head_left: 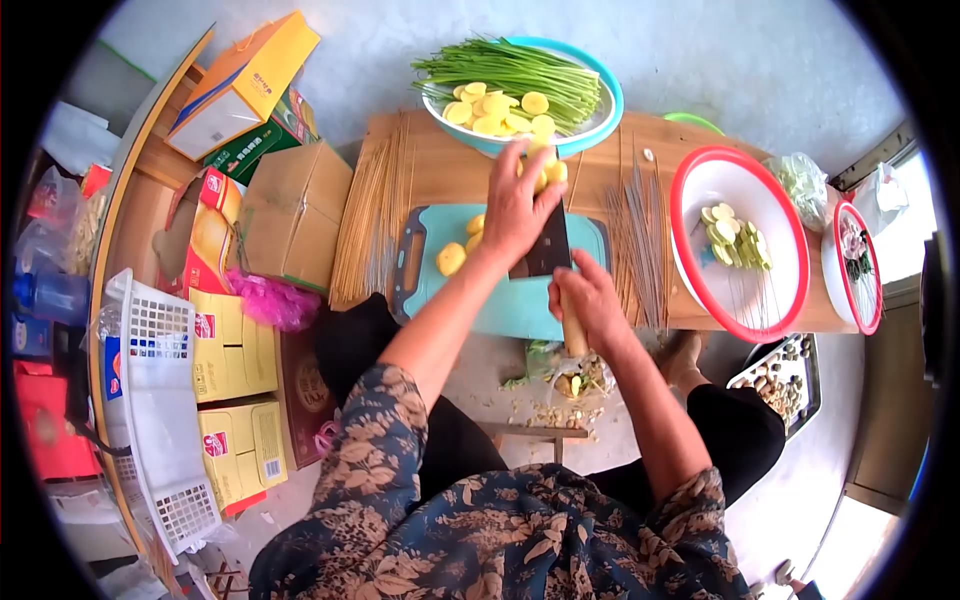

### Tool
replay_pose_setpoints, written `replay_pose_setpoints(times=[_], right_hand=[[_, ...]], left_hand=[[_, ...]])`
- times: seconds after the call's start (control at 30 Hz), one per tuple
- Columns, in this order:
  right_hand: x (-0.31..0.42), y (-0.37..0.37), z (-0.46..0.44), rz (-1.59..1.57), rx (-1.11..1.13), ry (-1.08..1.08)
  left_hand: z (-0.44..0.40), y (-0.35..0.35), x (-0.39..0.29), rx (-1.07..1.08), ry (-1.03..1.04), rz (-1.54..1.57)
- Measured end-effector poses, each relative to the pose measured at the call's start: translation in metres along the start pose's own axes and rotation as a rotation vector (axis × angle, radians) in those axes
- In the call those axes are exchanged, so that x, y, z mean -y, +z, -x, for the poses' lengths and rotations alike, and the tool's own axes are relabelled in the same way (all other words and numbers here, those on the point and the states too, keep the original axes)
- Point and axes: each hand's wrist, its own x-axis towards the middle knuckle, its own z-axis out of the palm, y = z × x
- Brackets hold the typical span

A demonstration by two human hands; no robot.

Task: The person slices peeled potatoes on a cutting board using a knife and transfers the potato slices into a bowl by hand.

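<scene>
My right hand (590, 300) is wrapped round the wooden handle of a wide, dark-bladed cleaver (545, 245). The blade is tilted up toward the basin, with yellow slices (550, 176) at its far end. My left hand (520, 205) is spread over the blade, its fingertips by those slices. Beneath lies a light blue cutting board (490, 312), where several peeled yellow pieces (451, 259) sit at the left. Beyond the board, a blue-rimmed basin (612, 95) holds long green stalks (520, 75) and round yellow slices (487, 112).
Thin sticks (370, 225) lie left of the board, and more sticks (640, 240) lie right. A red-rimmed basin (690, 290) holds pale green slices. A smaller red-rimmed basin (873, 318) stands far right. Cardboard boxes (290, 215) and a white basket (165, 430) are at left.
</scene>
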Motion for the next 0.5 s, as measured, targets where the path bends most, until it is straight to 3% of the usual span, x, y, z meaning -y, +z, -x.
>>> replay_pose_setpoints(times=[0.27,0.37,0.5], right_hand=[[0.071,0.018,-0.074,0.044,0.018,-0.035],[0.073,0.003,-0.054,0.048,-0.035,-0.006],[0.069,-0.036,-0.003,0.042,-0.074,-0.009]], left_hand=[[-0.127,0.011,0.112,-0.004,0.116,-0.041],[-0.142,0.013,0.14,0.035,0.171,-0.103],[-0.142,0.007,0.124,-0.123,0.083,-0.017]])
